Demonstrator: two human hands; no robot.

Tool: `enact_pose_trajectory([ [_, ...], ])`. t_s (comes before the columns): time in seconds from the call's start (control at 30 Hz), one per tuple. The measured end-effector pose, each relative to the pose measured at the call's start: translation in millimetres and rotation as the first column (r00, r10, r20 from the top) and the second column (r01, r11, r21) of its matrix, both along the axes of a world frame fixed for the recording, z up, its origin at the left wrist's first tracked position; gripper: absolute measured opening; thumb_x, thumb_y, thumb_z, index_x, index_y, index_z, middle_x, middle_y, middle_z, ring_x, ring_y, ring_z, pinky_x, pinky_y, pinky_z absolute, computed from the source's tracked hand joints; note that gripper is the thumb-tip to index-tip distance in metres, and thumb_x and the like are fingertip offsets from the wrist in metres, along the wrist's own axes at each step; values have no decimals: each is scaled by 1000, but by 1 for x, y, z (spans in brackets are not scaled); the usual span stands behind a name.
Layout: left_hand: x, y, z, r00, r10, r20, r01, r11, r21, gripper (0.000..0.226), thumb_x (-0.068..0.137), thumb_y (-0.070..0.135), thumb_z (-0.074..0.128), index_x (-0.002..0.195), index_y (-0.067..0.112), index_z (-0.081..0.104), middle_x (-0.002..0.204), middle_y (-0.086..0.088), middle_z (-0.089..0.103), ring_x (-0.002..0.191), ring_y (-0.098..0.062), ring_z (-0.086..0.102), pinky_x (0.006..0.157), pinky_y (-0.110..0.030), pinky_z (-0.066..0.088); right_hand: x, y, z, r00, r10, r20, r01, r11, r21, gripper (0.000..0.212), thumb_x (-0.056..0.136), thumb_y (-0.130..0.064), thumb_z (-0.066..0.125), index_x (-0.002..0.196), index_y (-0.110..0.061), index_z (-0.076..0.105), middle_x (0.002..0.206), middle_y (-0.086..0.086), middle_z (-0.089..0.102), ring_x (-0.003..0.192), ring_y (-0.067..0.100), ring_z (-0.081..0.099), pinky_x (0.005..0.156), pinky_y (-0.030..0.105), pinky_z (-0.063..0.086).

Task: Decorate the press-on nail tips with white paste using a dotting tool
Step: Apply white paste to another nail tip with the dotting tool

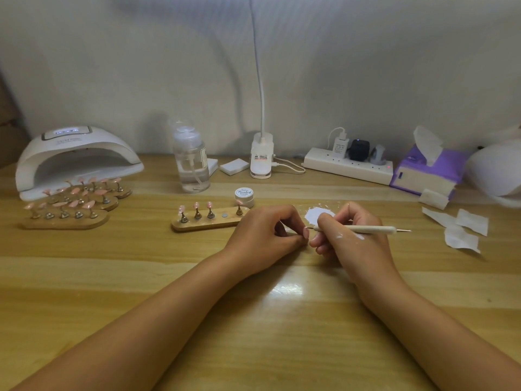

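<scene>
Press-on nail tips (196,206), pink ones, stood on small metal stands on a wooden holder (203,224) in the middle of the table (282,320), just to the left of the left hand (267,231). More pink tips stood on other holders (66,218) far at the left, in front of a white nail lamp (76,153). The left hand had its fingers curled, with thumb and forefinger pressed together; whether they pinched something I could not tell. The right hand (349,232) pinched a dotting tool (366,228), which lay almost level, its metal point just beside the left fingertips. A patch of white paste (320,214) lay on the table right behind the two hands, and white smears were on the back of the right hand. A small white jar (244,196) stood just behind the wooden holder.
</scene>
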State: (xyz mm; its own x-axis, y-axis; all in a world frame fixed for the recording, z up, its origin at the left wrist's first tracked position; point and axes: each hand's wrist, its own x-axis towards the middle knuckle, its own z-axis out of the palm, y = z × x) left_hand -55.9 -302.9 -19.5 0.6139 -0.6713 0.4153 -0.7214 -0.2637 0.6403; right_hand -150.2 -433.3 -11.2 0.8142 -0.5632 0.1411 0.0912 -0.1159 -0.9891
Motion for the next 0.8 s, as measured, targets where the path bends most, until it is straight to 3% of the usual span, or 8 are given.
enact_pose_trajectory([
  [0.13,0,0,-1,1000,-8,6,8,1000,-5,23,79,9,73,76,30,65,66,37,59,58,3,54,56,-8,36,0,0,0,1000,-1,-8,1,1000,-6,21,83,-6,63,68,-10,49,59,11,70,47,11,61,47,18,48],
  [0.8,0,0,-1,1000,-17,10,18,1000,-25,34,80,11,74,74,41,60,65,37,59,58,5,54,56,-7,37,-1,0,0,1000,-3,-12,3,1000,-11,18,84,-6,62,70,-8,51,60,12,71,48,12,62,48,20,51],
])
